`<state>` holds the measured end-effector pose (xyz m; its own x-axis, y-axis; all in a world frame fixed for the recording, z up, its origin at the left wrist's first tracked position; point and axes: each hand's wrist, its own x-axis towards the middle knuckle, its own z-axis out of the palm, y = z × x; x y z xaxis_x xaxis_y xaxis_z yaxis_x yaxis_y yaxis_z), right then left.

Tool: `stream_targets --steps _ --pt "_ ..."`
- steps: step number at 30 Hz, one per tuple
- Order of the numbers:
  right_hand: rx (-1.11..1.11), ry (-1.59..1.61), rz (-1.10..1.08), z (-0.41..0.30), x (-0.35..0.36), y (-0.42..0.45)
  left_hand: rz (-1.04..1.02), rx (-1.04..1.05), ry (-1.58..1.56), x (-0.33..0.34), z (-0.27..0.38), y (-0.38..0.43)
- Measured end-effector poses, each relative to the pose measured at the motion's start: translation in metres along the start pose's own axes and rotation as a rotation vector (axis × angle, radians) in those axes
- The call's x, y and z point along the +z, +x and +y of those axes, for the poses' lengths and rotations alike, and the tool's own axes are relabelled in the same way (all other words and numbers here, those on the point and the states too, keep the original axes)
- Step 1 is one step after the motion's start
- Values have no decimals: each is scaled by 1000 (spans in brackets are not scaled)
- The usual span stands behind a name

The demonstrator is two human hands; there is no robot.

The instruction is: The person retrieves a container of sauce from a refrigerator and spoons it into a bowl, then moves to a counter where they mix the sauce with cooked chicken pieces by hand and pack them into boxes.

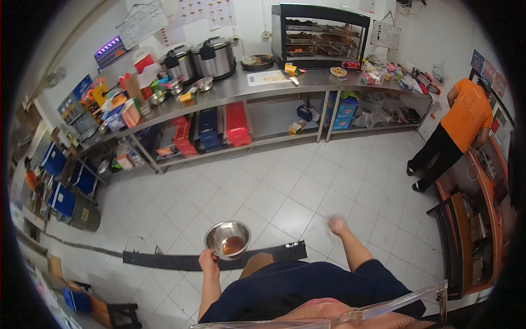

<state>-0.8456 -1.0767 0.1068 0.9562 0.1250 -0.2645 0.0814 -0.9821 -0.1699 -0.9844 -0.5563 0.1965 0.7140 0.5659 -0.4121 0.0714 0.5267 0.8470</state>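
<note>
My left hand (210,263) grips the rim of a stainless steel mixing bowl (218,234), its thumb over the near edge. A small pool of reddish-brown liquid (234,245) lies in the bottom of the bowl, which is held out above the tiled floor. Away to the right, my right hand (337,225) hangs in the air and is blurred. Nothing shows in that hand, and its fingers cannot be made out. Under the bowl a black strip (164,260) runs across the floor.
A long steel counter (230,92) ahead bears rice cookers (214,57), a white cutting board (265,78) and a glass food warmer (324,39). At right, a person in an orange shirt (468,115) stands by an orange counter (499,234). A grey bin (87,214) stands left.
</note>
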Motion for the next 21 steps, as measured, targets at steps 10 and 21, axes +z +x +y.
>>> stream_targets --steps 10,21 --pt "121 155 -278 -95 -80 326 65 17 97 141 46 308" --pt "947 1445 169 43 -209 466 -464 -142 125 606 75 528"
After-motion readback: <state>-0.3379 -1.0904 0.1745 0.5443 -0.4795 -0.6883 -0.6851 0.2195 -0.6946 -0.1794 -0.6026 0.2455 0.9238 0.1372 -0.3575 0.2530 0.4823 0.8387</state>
